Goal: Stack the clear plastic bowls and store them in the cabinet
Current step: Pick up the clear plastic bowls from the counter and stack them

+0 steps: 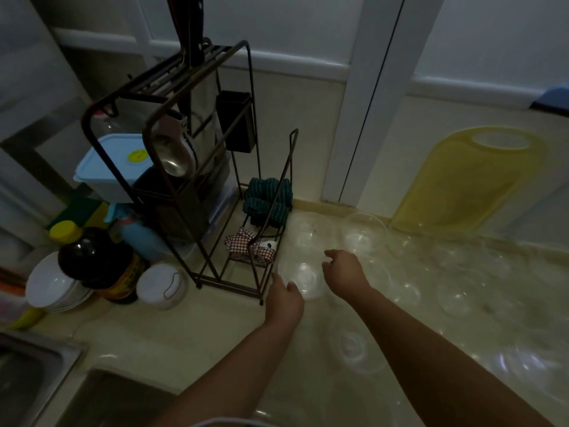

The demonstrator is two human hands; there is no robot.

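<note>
Several clear plastic bowls lie spread over the pale counter (184,337), among them one at the back (364,233), one beside it (311,229) and one near the front (351,349). My left hand (284,300) reaches to the closest clear bowl (304,277) by the rack's foot, with thumb and fingers pinching its near rim. My right hand (345,271) hovers just right of that bowl. Its fingers curl loosely downward and hold nothing that I can make out. The dim light blurs the bowls' outlines.
A dark metal dish rack (249,87) stands left of the bowls with a green cloth (268,198) and a checked cloth (243,243) on its base. A yellow cutting board (468,183) leans on the wall. A dark bottle (95,266), white bowls (52,285) and a sink (30,365) are at the left.
</note>
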